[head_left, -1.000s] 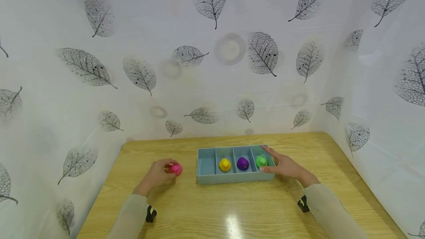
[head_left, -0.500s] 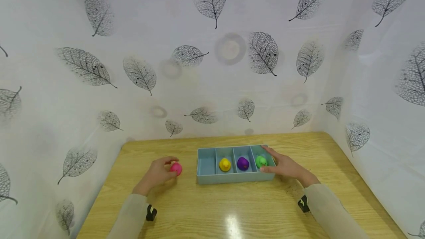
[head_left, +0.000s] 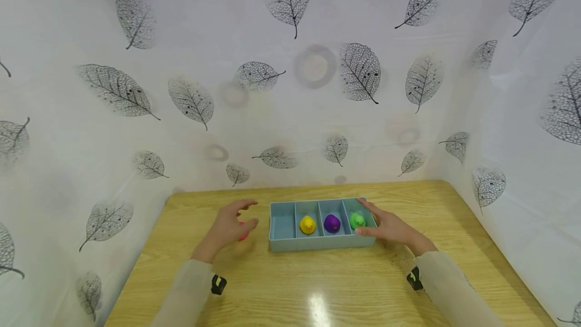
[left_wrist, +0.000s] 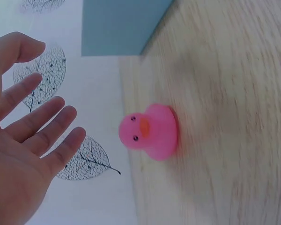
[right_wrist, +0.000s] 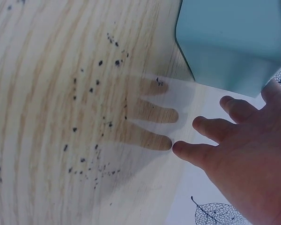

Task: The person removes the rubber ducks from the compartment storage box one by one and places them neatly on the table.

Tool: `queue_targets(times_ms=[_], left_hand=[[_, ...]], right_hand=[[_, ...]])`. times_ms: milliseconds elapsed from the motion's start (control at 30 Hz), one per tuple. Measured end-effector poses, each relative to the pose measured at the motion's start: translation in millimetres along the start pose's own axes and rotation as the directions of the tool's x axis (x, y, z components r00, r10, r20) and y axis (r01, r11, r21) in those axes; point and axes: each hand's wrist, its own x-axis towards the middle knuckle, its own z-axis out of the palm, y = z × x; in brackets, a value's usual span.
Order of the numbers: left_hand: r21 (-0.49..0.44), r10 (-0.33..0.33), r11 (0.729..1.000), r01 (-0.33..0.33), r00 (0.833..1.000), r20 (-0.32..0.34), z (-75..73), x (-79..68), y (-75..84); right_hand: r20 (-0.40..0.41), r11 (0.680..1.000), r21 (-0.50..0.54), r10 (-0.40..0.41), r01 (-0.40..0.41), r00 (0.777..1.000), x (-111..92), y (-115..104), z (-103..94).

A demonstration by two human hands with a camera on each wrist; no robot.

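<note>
My left hand (head_left: 229, 224) hovers with spread fingers over a pink rubber duck (left_wrist: 154, 132), holding nothing. The duck sits upright on the table, partly hidden behind that hand in the head view and fully seen, apart from it, in the left wrist view. My right hand (head_left: 392, 227) rests at the right end of a blue-grey divided box (head_left: 317, 243), thumb over the near rim and forefinger at the far rim. Its other fingers are spread beside the box in the right wrist view. In the box sit a yellow duck (head_left: 307, 225), a purple duck (head_left: 332, 224) and a green duck (head_left: 357, 220).
The box's leftmost compartment (head_left: 283, 221) shows its bare floor. Wooden tabletop (head_left: 272, 286) surrounds the box. Behind it and along both sides hangs a white sheet (head_left: 290, 115) printed with dark leaves. Black wrist cameras (head_left: 218, 284) are worn under both wrists.
The left hand has let go of the pink duck, spread its fingers and moved up and to the right. The right hand, the box and its ducks have not moved.
</note>
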Motion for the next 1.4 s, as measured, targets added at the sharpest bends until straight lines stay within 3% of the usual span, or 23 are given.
queue_targets(times_ms=[633, 1067, 1400], left_hand=[[-0.069, 0.115, 0.991, -0.112, 0.992, 0.047, 19.0, 18.2, 33.1], [-0.122, 0.079, 0.991, -0.06, 0.986, 0.15, 31.9, 27.7, 55.8], [-0.138, 0.07, 0.99, -0.043, 0.978, 0.195, 46.0, 33.1, 57.7]], right_hand=[[0.001, 1.0, -0.003, 0.011, -0.011, 1.0, 1.3, -2.4, 0.2], [-0.008, 1.0, -0.002, -0.001, 0.001, 1.0, 0.4, -3.8, -2.2], [-0.001, 1.0, -0.005, 0.012, -0.012, 1.0, 0.3, -2.0, -2.0]])
